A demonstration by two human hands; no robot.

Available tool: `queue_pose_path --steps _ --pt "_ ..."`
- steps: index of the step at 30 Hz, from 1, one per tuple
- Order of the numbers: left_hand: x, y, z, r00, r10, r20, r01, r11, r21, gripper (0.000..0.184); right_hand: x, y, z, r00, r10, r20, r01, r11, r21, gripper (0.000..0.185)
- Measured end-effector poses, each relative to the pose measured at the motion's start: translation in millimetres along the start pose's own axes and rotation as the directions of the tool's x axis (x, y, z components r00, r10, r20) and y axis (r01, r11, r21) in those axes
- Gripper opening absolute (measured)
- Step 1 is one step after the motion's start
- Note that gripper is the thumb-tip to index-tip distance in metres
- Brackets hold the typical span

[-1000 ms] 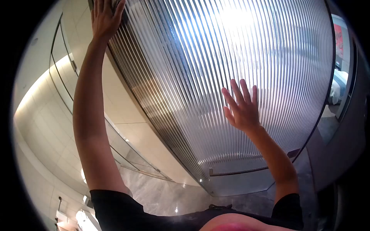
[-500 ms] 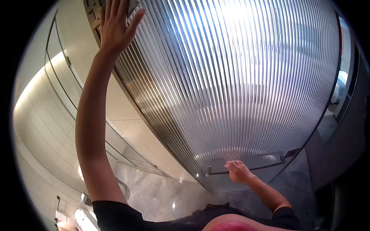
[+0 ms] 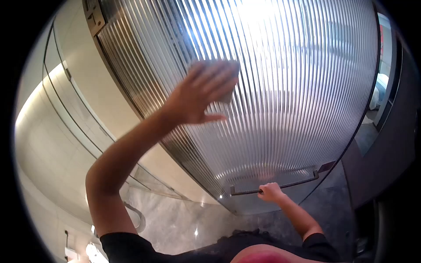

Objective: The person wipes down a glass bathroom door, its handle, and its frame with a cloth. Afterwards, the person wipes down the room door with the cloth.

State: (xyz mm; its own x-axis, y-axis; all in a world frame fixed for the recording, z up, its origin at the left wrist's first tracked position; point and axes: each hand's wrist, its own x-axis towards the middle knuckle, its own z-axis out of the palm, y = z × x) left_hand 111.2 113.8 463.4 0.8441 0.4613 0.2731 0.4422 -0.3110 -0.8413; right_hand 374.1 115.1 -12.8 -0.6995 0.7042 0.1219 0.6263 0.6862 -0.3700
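My left hand lies spread over a greyish cloth, pressing it to the ribbed glass door. The cloth's edges show past the fingertips and below the fingers; the hand is a little blurred. Low on the door runs a long dark bar handle. Around its left part my right hand is closed, fingers wrapped on the bar.
A metal hinge sits at the door's upper left edge, beside a pale wall. Further left stands a clear glass panel. Shiny grey floor lies below. Another room shows through a gap on the right.
My left hand has swept right and down from the upper hinge side to the middle of the glass, and the cloth now shows. My right hand has closed on the handle.
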Motion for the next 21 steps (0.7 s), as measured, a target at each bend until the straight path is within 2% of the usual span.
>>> queue_pose_path --steps 1,4,6,9,11,13,15,17,18,19,20,21 --pt "-3 15 4 1.0 0.021 0.008 -0.02 0.998 -0.058 0.092 3 1 -1 1.0 0.005 -0.014 -0.005 1.0 -0.003 0.028" --pt "-10 43 13 0.993 0.094 0.072 -0.092 0.995 -0.038 0.089 -5 -3 4 0.998 0.019 -0.065 -0.02 1.0 -0.02 0.027" --pt "-15 49 16 0.992 0.103 0.079 -0.1 0.994 -0.037 0.088 -3 -1 15 0.99 0.005 -0.142 -0.014 0.998 -0.06 0.027" --pt "-8 42 2 0.997 0.051 0.056 -0.04 0.984 -0.175 0.089 -2 1 21 0.985 0.031 -0.17 -0.043 0.997 -0.063 0.028" --pt "11 20 -4 0.998 -0.042 -0.041 0.035 0.987 -0.16 0.088 0 2 20 0.986 0.036 -0.164 -0.047 0.997 -0.065 0.026" --pt "34 -12 -17 0.983 -0.131 -0.13 0.129 0.991 -0.027 0.085 -2 -1 21 0.988 0.038 -0.153 -0.048 0.997 -0.064 0.025" --pt "61 -53 -29 0.928 -0.101 -0.358 0.134 0.988 0.071 0.08 -1 -1 20 0.988 0.038 -0.149 -0.05 0.995 -0.081 0.024" --pt "77 -101 -27 0.899 -0.067 -0.432 0.17 0.964 0.205 0.081 3 6 24 0.982 0.01 -0.188 -0.028 0.995 -0.093 0.025" --pt "85 -71 -69 0.947 -0.303 -0.108 0.315 0.942 0.114 0.079 -1 4 31 0.98 0.007 -0.2 -0.025 0.996 -0.087 0.026" --pt "95 -83 -66 0.925 -0.322 -0.201 0.342 0.937 0.072 0.074 -6 1 36 0.982 0.016 -0.191 -0.033 0.996 -0.085 0.025" --pt "110 -86 -78 0.874 -0.46 -0.157 0.468 0.884 0.014 0.073 -5 0 33 0.983 0.027 -0.181 -0.044 0.995 -0.09 0.024" --pt "116 -93 -82 0.836 -0.498 -0.23 0.514 0.857 0.014 0.075 -2 0 29 0.984 0.034 -0.177 -0.052 0.993 -0.102 0.024"
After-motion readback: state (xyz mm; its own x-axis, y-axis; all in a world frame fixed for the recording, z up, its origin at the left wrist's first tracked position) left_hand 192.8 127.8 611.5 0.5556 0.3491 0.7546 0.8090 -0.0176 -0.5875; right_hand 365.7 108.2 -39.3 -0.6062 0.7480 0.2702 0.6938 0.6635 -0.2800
